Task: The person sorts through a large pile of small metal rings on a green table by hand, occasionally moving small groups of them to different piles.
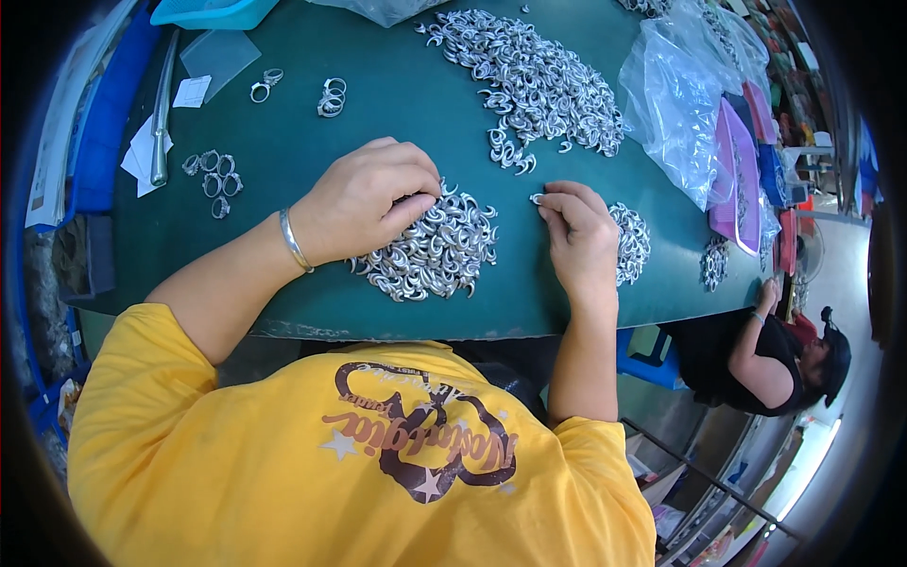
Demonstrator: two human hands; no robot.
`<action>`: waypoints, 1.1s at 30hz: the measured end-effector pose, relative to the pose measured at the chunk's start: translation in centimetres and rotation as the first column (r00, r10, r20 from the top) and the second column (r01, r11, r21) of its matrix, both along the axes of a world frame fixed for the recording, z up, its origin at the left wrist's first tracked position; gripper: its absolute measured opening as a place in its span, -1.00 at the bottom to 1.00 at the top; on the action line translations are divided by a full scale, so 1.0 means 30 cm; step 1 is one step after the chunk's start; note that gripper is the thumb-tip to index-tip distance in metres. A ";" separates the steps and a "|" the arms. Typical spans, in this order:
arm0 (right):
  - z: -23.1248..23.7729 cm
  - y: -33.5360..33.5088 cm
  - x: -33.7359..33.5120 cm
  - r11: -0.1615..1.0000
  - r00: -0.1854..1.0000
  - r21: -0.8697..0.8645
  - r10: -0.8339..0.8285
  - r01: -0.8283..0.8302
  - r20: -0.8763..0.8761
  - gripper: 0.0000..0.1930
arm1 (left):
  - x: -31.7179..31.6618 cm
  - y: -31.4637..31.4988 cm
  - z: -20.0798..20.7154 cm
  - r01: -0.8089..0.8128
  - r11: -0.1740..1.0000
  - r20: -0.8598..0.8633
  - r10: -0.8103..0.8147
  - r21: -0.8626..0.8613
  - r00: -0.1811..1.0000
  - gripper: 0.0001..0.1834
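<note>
My left hand point(373, 203) rests on the upper left edge of a pile of small silver crescent-shaped metal pieces point(439, 250). Its fingers are curled together, and whatever they may pinch is hidden. Just right of that pile, my right hand point(581, 236) pinches one small silver metal piece point(537, 198) between thumb and forefinger. Beside its wrist lies a smaller heap of similar pieces point(631, 244). Farther back spreads a much larger heap of the crescents point(548, 80).
Several silver rings point(219, 175) and a tapered metal rod point(162, 113) lie on the green table point(302, 203) at left. A blue tray point(213, 11) stands behind them. Clear plastic bags point(666, 104) and a pink tray point(735, 180) are at right, where another person point(756, 364) sits.
</note>
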State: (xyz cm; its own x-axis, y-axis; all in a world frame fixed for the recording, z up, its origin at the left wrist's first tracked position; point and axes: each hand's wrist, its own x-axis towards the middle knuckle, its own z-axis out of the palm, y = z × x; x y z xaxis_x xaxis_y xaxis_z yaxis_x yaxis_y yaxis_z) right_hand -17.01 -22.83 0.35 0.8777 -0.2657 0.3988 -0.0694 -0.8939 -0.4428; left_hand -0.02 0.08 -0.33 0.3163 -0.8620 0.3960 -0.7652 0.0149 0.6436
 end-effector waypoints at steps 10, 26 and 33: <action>0.011 0.067 0.018 0.982 0.986 0.095 -0.160 0.165 -0.051 -0.88 | 0.000 -0.003 0.005 0.003 1.000 0.002 -0.003 0.015 1.000 -0.94; 0.033 0.008 -0.041 0.993 0.989 0.063 -0.097 0.104 -0.109 -0.88 | 0.002 -0.003 0.005 0.008 1.000 -0.007 -0.008 0.005 1.000 -0.94; 0.095 -0.039 -0.115 0.935 0.922 -0.039 -0.355 0.354 -0.155 -0.94 | 0.000 -0.005 0.001 0.001 1.000 -0.001 -0.001 0.001 1.000 -0.94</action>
